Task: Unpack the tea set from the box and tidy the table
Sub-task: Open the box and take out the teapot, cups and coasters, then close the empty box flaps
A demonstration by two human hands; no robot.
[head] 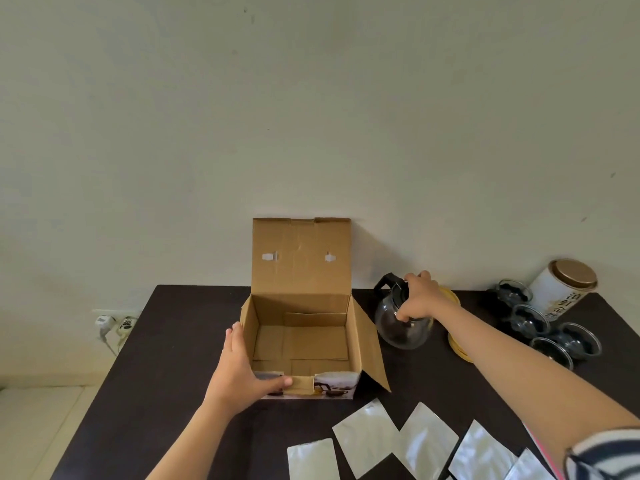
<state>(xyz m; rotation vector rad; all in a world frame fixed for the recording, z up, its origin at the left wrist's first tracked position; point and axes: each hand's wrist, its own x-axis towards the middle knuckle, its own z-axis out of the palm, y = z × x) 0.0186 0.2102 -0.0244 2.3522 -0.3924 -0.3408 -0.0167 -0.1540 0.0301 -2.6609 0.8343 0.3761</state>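
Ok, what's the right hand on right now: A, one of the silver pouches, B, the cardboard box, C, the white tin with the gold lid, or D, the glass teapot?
D: the right hand grips the top of the glass teapot, while the left hand steadies the empty cardboard box.

Brown box (301, 306) on dark table (173, 375) — silver pouches (367, 434), striped sleeve (609, 455).

Unreadable characters on tin (560, 293)

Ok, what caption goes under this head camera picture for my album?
Left hand steadies the empty brown cardboard box; right hand grips the clear glass teapot.
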